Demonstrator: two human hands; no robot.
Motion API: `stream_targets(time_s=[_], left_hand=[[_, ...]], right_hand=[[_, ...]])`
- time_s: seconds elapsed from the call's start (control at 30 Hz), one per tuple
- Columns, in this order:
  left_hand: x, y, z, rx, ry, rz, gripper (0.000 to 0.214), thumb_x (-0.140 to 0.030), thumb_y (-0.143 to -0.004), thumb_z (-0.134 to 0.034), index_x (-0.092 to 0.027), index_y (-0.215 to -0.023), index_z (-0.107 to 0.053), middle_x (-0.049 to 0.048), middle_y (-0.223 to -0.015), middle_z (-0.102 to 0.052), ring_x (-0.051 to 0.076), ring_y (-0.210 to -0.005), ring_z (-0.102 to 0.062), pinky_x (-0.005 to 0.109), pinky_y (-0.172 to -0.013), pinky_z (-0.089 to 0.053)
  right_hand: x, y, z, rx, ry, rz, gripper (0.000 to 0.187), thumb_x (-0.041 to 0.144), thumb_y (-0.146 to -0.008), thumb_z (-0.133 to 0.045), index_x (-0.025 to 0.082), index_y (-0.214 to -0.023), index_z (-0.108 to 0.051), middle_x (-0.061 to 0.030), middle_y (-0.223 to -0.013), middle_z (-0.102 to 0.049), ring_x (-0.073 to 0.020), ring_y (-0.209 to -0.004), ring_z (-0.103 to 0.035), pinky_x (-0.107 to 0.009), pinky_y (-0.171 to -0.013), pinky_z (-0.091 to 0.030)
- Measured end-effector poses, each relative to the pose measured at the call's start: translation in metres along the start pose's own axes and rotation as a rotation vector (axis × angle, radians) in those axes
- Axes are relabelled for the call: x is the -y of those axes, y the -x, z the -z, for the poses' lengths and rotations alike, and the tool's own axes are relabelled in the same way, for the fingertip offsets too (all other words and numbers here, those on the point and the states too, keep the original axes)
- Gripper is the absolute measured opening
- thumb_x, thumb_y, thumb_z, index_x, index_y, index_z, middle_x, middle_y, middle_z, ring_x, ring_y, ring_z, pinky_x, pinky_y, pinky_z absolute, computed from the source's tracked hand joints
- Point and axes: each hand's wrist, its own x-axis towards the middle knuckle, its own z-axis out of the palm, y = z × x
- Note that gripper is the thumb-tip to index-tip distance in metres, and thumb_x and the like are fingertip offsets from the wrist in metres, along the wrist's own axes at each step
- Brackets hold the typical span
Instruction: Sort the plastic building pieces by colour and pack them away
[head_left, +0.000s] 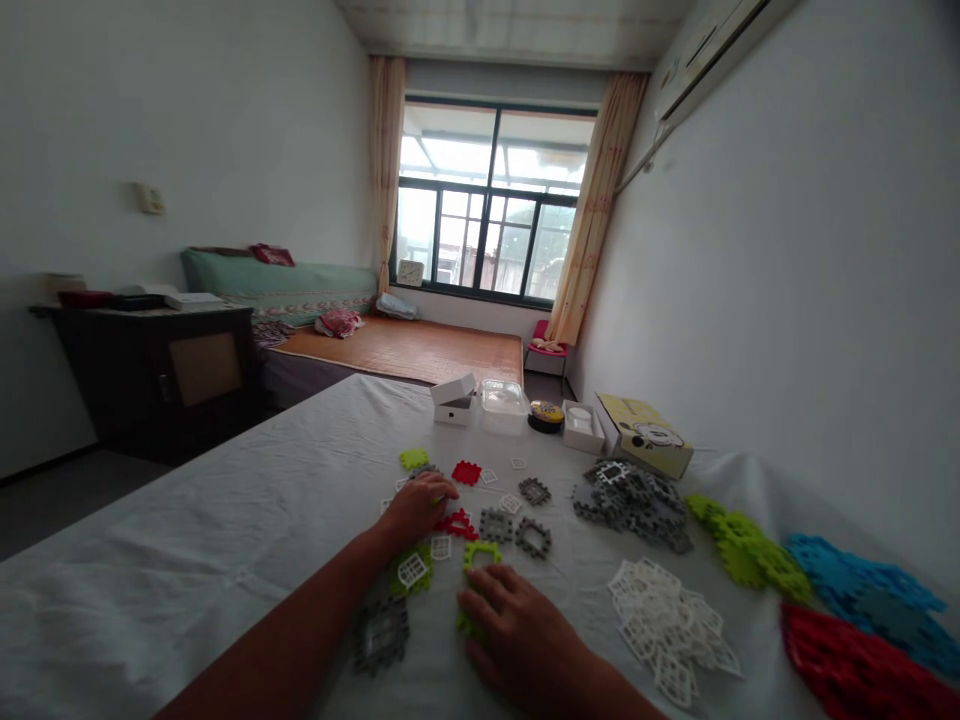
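Note:
My left hand (421,504) is closed above the cloth, beside a red frame piece (457,523). A speck of lime green shows at its fingertips, too small to make out. My right hand (510,615) curls over a lime-green interlocking piece (481,552), whose toothed edges stick out past the fingers. Between my forearms lies a lime-green piece with a white lattice insert (412,570) on it. Nearer to me is a grey toothed piece (382,634). Grey frame pieces (533,538) and a red square piece (466,472) lie ahead of my hands.
To the right lie piles of white lattice inserts (667,620), grey pieces (637,502), lime-green pieces (750,550), blue pieces (862,590) and red pieces (855,660). Along the far edge stand a white box (453,410), a clear container (504,405), a round tin (546,417) and a yellow box (645,432).

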Motion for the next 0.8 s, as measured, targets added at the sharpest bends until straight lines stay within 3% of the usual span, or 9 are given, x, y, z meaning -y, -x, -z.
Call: stream_targets(time_s=[0.2,0.53,0.7,0.8], left_hand=[[0.002,0.001,-0.001,-0.009,0.003,-0.001,0.032,-0.004,-0.074,-0.051,-0.023,-0.090,-0.071,0.0019,-0.098,-0.070,0.018,-0.097,-0.060,0.032,-0.092,-0.045],[-0.002,0.000,0.005,-0.008,0.002,0.022,0.030,-0.005,-0.073,-0.051,-0.021,-0.090,-0.071,0.0029,-0.099,-0.071,0.018,-0.098,-0.061,0.032,-0.092,-0.046],[-0.003,0.001,0.005,-0.012,0.003,0.033,0.030,-0.006,-0.074,-0.051,-0.021,-0.090,-0.071,0.0027,-0.100,-0.071,0.018,-0.098,-0.061,0.031,-0.092,-0.046],[-0.004,0.000,0.006,-0.012,-0.004,0.039,0.030,-0.007,-0.074,-0.051,-0.022,-0.090,-0.071,0.0025,-0.099,-0.071,0.018,-0.097,-0.061,0.031,-0.092,-0.046]], right_hand=[[-0.004,0.002,-0.004,-0.130,0.075,0.020,0.025,0.010,-0.086,-0.051,0.016,-0.109,-0.057,-0.0072,-0.099,-0.071,-0.0191,-0.091,-0.064,-0.028,-0.082,-0.054],[0.002,0.007,0.011,-0.188,0.112,0.109,0.026,0.015,-0.091,-0.049,0.016,-0.116,-0.055,-0.0067,-0.102,-0.071,-0.0182,-0.092,-0.064,-0.028,-0.082,-0.052],[0.002,0.009,0.013,-0.230,0.131,0.074,0.022,0.017,-0.092,-0.048,0.019,-0.111,-0.058,-0.0047,-0.091,-0.072,-0.0171,-0.078,-0.064,-0.029,-0.070,-0.049],[-0.003,0.011,0.009,-0.267,0.103,-0.038,0.020,0.017,-0.093,-0.046,0.022,-0.107,-0.060,-0.0034,-0.082,-0.072,-0.0158,-0.072,-0.064,-0.026,-0.068,-0.049]])
